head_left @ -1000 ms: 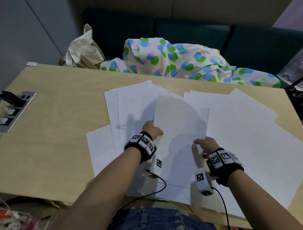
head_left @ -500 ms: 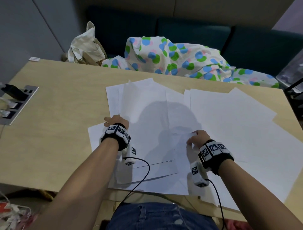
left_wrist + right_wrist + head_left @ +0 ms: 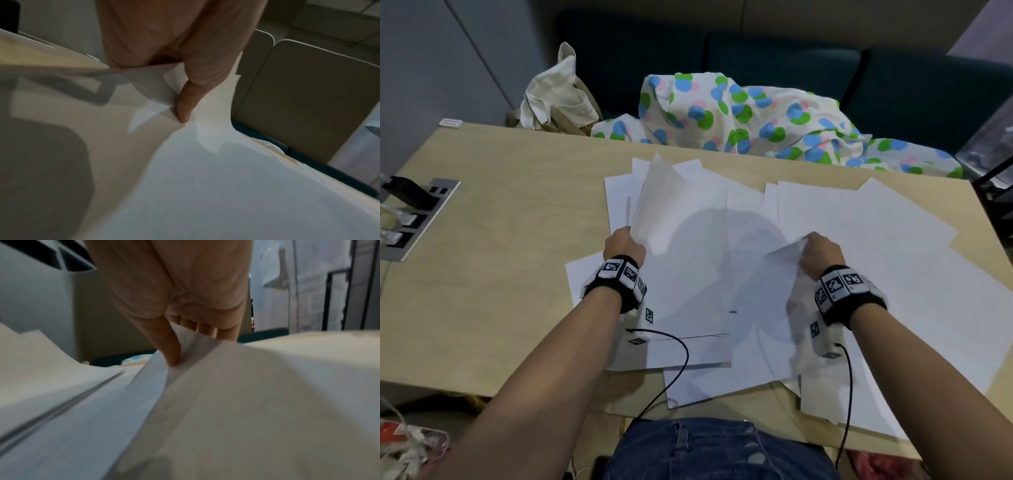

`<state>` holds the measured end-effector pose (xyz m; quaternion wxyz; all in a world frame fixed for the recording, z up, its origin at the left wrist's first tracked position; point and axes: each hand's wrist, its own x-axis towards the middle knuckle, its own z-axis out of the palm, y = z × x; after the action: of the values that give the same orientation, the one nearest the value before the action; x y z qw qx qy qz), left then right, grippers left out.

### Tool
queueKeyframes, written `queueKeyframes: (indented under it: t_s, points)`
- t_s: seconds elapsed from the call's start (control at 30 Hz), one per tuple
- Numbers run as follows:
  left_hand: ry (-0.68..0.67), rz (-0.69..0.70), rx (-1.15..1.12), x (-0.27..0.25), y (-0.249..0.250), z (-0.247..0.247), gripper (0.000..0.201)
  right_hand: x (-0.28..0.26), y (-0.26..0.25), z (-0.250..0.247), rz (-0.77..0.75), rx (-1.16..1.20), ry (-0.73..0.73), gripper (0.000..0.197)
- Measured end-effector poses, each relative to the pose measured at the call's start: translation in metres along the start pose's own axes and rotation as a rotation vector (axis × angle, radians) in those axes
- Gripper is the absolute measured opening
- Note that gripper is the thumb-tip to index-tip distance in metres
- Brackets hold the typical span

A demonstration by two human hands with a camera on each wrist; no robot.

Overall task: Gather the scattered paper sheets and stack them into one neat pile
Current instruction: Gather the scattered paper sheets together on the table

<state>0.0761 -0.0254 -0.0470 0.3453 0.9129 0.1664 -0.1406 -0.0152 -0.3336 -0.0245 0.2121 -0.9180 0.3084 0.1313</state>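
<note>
Several white paper sheets lie spread and overlapping over the middle and right of the wooden table. My left hand pinches the left edge of a sheet and lifts it so it curls upward; the left wrist view shows the thumb pressed on that paper. My right hand pinches the raised corner of another sheet near the centre. In the right wrist view the thumb and curled fingers clamp the paper edge.
A dotted cloth and a cream bag sit behind the table's far edge. A socket panel with plugs is set into the table at the left. Wrist cables trail over the near sheets. Bare wood lies left of the papers.
Both hands moved apart and farther up the table. The left hand now lifts a sheet's left edge and the right hand raises a sheet corner.
</note>
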Motion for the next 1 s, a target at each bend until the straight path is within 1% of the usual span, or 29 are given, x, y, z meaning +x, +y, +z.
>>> queueKeyframes:
  t_s: [0.07, 0.1, 0.2, 0.23, 0.3, 0.33, 0.37, 0.43, 0.53, 0.63, 0.67, 0.7, 0.73, 0.8, 0.87, 0.93, 1.0]
  points:
    - [-0.016, -0.010, 0.004, 0.000, 0.000, -0.001, 0.032, 0.007, -0.003, 0.003, 0.038, -0.043, -0.047, 0.034]
    - [-0.016, -0.008, 0.011, 0.001, -0.001, -0.002, 0.035, 0.009, -0.004, 0.005, 0.085, -0.052, -0.079, 0.039]
    - [-0.042, 0.005, 0.021, -0.001, -0.004, -0.001, 0.032, 0.012, -0.005, 0.013, 0.254, -0.059, -0.119, 0.073]
    - [-0.038, 0.015, 0.024, -0.001, -0.006, 0.000, 0.032, 0.013, -0.005, 0.014, 0.278, -0.060, -0.118, 0.080]
    - [-0.037, 0.017, 0.012, -0.002, -0.008, 0.001, 0.040, 0.017, -0.005, 0.014, 0.292, -0.054, -0.138, 0.089]
    - [-0.033, 0.003, -0.006, -0.002, -0.009, 0.001, 0.046, 0.020, -0.004, 0.013, 0.295, -0.050, -0.161, 0.091]
    - [-0.028, -0.010, -0.030, 0.000, -0.011, 0.002, 0.051, 0.022, -0.003, 0.012, 0.281, -0.050, -0.184, 0.088]
    - [-0.029, -0.048, -0.064, 0.000, -0.012, 0.002, 0.056, 0.027, 0.002, 0.009, 0.225, -0.075, -0.215, 0.069]
    - [-0.048, -0.059, -0.040, 0.000, -0.012, 0.001, 0.051, 0.024, 0.002, -0.004, 0.177, -0.115, -0.225, 0.041]
    - [-0.068, -0.029, 0.024, 0.000, -0.011, 0.001, 0.051, 0.019, 0.001, -0.010, 0.154, -0.041, -0.298, 0.021]
    - [-0.069, -0.021, 0.033, 0.000, -0.010, 0.000, 0.052, 0.016, 0.000, -0.011, 0.144, -0.047, -0.307, 0.018]
    - [-0.064, -0.010, 0.037, -0.001, -0.010, 0.001, 0.054, 0.014, -0.002, -0.012, 0.128, -0.065, -0.300, 0.019]
    - [-0.056, 0.002, 0.039, -0.003, -0.009, 0.000, 0.054, 0.011, -0.005, -0.014, 0.110, -0.088, -0.290, 0.024]
    - [-0.038, 0.033, 0.029, -0.004, -0.007, 0.000, 0.046, 0.008, -0.014, -0.022, 0.083, -0.130, -0.245, 0.032]
    - [-0.032, 0.061, 0.026, -0.005, -0.005, 0.000, 0.036, 0.006, -0.026, -0.037, 0.038, -0.171, -0.184, 0.029]
    - [-0.042, 0.084, 0.041, -0.005, -0.002, -0.001, 0.034, 0.004, -0.038, -0.054, 0.021, -0.178, -0.095, 0.024]
    - [-0.054, 0.100, 0.060, -0.006, 0.000, -0.002, 0.034, 0.000, -0.048, -0.070, -0.017, -0.206, 0.017, 0.015]
